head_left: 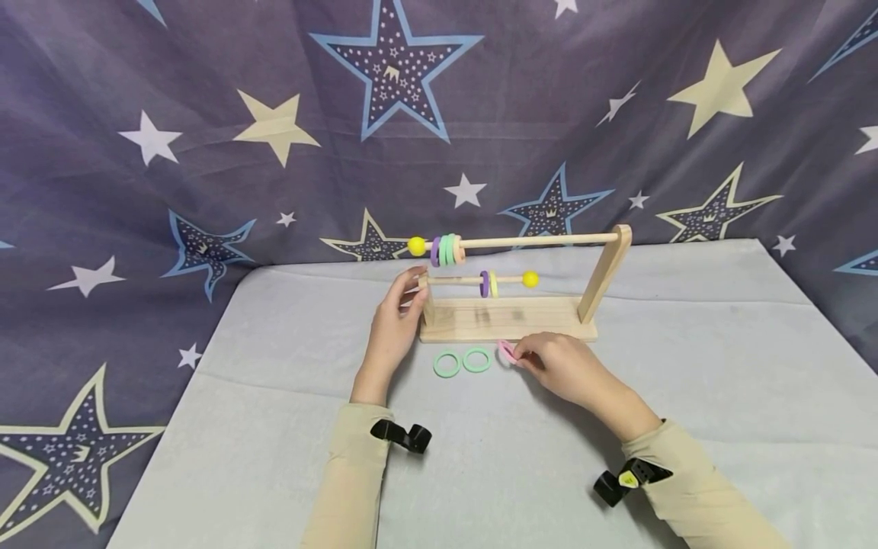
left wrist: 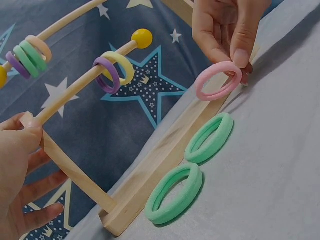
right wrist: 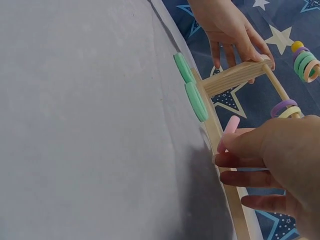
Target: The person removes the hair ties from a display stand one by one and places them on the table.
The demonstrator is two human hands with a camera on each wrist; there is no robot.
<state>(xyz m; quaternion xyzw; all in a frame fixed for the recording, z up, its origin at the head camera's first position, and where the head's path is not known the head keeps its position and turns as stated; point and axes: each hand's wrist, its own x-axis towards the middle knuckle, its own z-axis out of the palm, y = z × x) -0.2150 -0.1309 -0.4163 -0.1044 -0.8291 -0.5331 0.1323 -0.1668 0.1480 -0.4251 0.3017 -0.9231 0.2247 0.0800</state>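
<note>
I count one wooden rack (head_left: 504,324) bearing two uprights (head_left: 604,278), two dowels (head_left: 542,241), two yellow balls (head_left: 416,246) and six hair ties (head_left: 446,249): two purple, two green, one peach, one yellow. Before the rack are two more green hair ties (right wrist: 196,101), one pink hair tie (right wrist: 230,129). Beside it, one left hand (head_left: 398,313), one right hand (head_left: 565,367).

The head camera looked forward and down from above, wide enough for the left hand (head_left: 392,328), the right hand (head_left: 565,367), the whole wooden stand (head_left: 549,320) and the starry cloth (head_left: 521,99) behind. Each wrist camera looked from near, tilted, past its own hand toward the other; both shared the loose green rings (left wrist: 186,200) and the pink ring (left wrist: 220,94).
</note>
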